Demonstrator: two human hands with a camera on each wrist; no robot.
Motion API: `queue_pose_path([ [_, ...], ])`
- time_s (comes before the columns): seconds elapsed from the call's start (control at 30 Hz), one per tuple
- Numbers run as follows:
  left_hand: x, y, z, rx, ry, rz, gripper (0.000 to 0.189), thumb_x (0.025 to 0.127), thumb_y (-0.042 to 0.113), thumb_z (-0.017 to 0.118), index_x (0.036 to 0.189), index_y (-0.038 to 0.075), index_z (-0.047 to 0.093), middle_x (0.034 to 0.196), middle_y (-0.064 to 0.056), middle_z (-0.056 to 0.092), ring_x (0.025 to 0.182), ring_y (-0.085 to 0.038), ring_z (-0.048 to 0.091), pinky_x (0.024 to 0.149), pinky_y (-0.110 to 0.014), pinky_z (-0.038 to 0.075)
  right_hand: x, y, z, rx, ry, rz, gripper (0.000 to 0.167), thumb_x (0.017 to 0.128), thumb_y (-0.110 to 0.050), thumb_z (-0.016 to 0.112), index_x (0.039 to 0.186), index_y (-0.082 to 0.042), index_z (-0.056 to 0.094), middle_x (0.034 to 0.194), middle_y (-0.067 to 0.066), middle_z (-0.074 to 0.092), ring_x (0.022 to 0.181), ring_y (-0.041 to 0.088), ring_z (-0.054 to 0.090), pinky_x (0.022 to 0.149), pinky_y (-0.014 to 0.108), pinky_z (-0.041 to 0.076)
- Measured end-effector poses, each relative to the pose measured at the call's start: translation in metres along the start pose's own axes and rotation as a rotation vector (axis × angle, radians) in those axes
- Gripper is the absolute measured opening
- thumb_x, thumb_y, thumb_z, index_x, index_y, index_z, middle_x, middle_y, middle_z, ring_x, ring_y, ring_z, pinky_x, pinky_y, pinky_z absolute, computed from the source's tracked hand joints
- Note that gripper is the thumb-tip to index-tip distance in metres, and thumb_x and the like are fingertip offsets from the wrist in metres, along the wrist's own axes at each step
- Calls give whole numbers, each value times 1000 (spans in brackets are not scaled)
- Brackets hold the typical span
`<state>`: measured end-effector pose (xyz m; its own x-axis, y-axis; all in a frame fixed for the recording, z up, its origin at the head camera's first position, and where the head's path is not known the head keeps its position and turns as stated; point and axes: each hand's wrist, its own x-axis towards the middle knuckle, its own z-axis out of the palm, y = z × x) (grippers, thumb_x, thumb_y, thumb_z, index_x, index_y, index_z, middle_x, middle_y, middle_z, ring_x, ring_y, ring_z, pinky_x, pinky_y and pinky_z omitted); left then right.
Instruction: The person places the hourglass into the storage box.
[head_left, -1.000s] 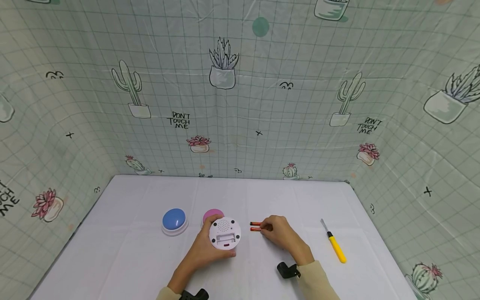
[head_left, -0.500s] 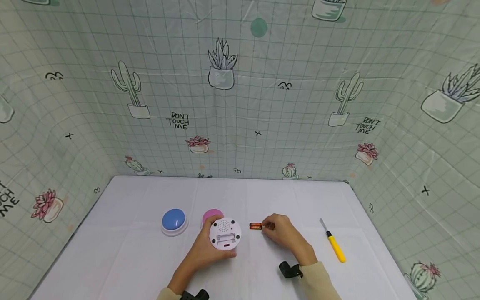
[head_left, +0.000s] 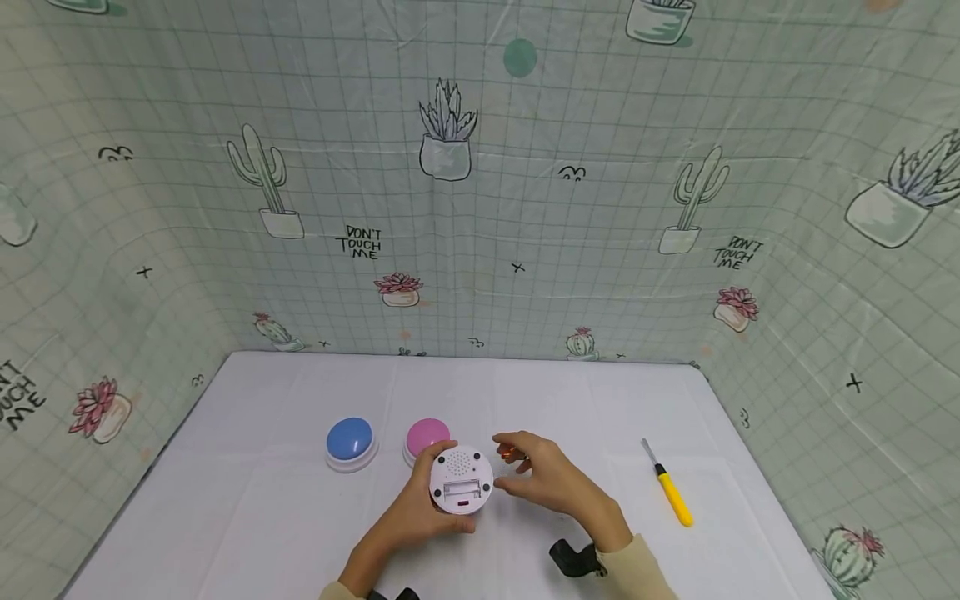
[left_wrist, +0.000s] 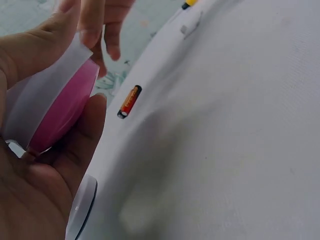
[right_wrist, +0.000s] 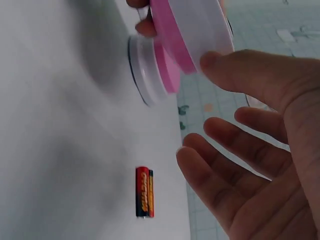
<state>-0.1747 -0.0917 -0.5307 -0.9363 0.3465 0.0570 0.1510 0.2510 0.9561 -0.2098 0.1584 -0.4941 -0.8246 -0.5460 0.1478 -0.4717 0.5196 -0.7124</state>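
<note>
My left hand (head_left: pixel 423 504) grips a round push button (head_left: pixel 461 479) with its underside facing up. That white underside shows speaker holes, small dark feet and an uncovered battery compartment with no battery in it. In the left wrist view, the button's pink dome (left_wrist: pixel 67 107) faces my fingers. My right hand (head_left: pixel 555 475) is beside it, fingers parted and holding nothing. Its thumb tip is right at the button's white rim (right_wrist: pixel 200 30) in the right wrist view. Two red and black batteries (right_wrist: pixel 144 192) lie side by side on the table, partly hidden by my right fingers in the head view.
A blue push button (head_left: pixel 349 439) stands at the left on the white table (head_left: pixel 247 500). Another pink push button (head_left: pixel 427 435) stands just behind my left hand. To the right lies a screwdriver (head_left: pixel 673 496) with a yellow handle. Patterned cloth (head_left: pixel 517 208) encloses the back and sides.
My right fingers bring the two batteries together, then part from them. The right hand has moved left to the button. My left hand has shifted slightly right and nearer with the button.
</note>
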Motion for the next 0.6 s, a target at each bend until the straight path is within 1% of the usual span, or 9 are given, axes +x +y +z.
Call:
queue_pose_path([
  [0.1,0,-1,1,-9,-20,19,113,68,16,97,155,7,26,149,-13,47,134,-25,47,115,-36,35,-2,-6,6,29,-55,-6,65,87,-15,82,143,3,53,126,13,66,109,27,68,87,32,59],
  [0.27,1,-1,2,2,-35,36,112,72,17,95,157,6,23,151,-15,44,136,-28,45,117,-40,32,-5,-9,12,103,-111,0,79,85,-15,85,150,4,44,137,13,61,113,25,66,88,29,59],
  [0.33,2,0,3,4,-50,41,111,73,18,94,157,6,22,153,-17,41,137,-29,44,117,-36,32,-5,-9,12,122,-125,0,82,84,-14,85,152,4,42,140,13,59,115,25,66,88,27,59],
  [0.4,3,1,3,-26,-71,39,108,76,17,92,156,6,21,153,-18,40,136,-30,45,113,-29,38,-5,-10,11,136,-131,-7,83,84,-14,85,152,6,41,141,14,58,116,27,65,88,26,58],
  [0.47,6,3,3,-52,-79,40,106,77,15,92,156,5,21,153,-20,40,134,-32,48,107,-22,43,-5,-10,9,150,-129,-17,82,85,-12,85,151,6,41,139,15,58,117,28,65,88,25,58],
  [0.57,10,8,2,-68,-81,41,103,77,11,91,155,3,24,152,-21,42,129,-34,54,95,-20,51,-3,-9,4,173,-112,-34,80,84,-10,85,150,7,43,136,17,59,116,31,66,88,25,58],
  [0.6,12,9,1,-57,-76,47,103,76,10,92,155,2,26,152,-21,43,129,-34,55,94,-21,52,-2,-9,2,175,-104,-39,80,84,-10,85,149,8,43,136,17,59,116,31,66,88,25,58],
])
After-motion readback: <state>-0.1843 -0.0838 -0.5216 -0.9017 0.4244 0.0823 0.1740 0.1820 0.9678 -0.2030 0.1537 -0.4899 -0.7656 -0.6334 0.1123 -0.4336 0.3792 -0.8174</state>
